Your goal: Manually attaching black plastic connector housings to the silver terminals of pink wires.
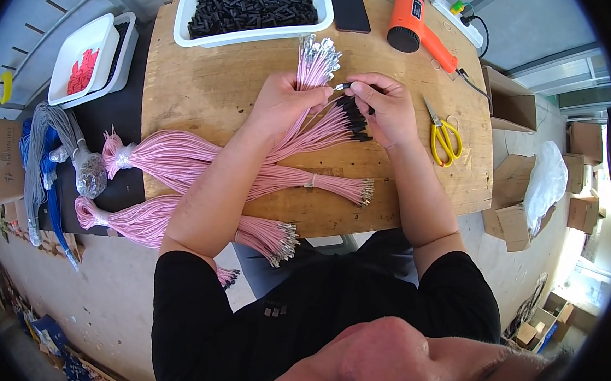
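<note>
My left hand (286,101) is closed round a bunch of pink wires (315,75), whose bare silver terminals (320,52) fan out above it. Between its thumb and finger one wire sticks out toward the right. My right hand (390,108) pinches a small black sleeve (346,86) at that wire's metal tip; how far the sleeve is on cannot be made out. Just below the hands, other pink wires end in black sleeves (355,118). Further pink bundles (175,151) lie across the table under my left forearm, some with bare metal ends (281,243).
A white tub (255,37) of black sleeves stands at the back beside a dark phone (350,7). An orange heat gun (410,19) and yellow-handled scissors (445,138) lie to the right. At left are white trays (76,58) with red pieces, plus grey and blue wire bundles (60,130).
</note>
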Action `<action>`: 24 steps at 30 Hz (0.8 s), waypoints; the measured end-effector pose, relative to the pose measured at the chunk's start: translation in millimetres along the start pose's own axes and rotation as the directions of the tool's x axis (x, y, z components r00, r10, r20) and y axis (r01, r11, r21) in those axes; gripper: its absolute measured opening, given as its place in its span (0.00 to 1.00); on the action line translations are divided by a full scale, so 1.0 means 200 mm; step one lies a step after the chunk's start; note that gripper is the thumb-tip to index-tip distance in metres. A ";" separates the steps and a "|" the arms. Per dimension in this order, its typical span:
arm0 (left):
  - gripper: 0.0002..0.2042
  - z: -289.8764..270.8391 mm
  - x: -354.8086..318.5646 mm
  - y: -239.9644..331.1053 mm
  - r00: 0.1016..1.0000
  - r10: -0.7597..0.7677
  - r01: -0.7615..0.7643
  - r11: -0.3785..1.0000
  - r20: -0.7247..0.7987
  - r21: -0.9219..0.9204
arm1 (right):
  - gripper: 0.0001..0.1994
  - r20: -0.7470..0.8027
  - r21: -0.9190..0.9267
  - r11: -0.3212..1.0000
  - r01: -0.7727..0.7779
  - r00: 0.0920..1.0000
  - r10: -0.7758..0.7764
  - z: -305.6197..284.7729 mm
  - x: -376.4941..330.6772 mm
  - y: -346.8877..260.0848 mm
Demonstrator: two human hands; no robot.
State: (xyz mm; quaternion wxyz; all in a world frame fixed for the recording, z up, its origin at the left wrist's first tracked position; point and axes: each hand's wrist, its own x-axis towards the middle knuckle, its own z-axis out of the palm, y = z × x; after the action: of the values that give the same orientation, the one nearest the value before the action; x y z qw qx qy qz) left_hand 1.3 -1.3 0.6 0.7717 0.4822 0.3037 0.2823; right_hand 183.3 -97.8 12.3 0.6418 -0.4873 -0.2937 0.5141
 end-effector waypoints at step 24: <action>0.07 0.00 -0.01 0.02 0.997 -0.018 0.014 0.998 0.072 0.056 | 0.06 -0.045 -0.046 0.998 0.044 0.998 -0.046 -0.01 0.01 0.01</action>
State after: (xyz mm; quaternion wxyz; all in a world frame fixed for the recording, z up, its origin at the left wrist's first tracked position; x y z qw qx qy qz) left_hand -1.2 -0.5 5.0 0.7707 0.5111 0.2869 0.2499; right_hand 184.4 -97.3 9.0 0.6486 -0.5065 -0.3012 0.4816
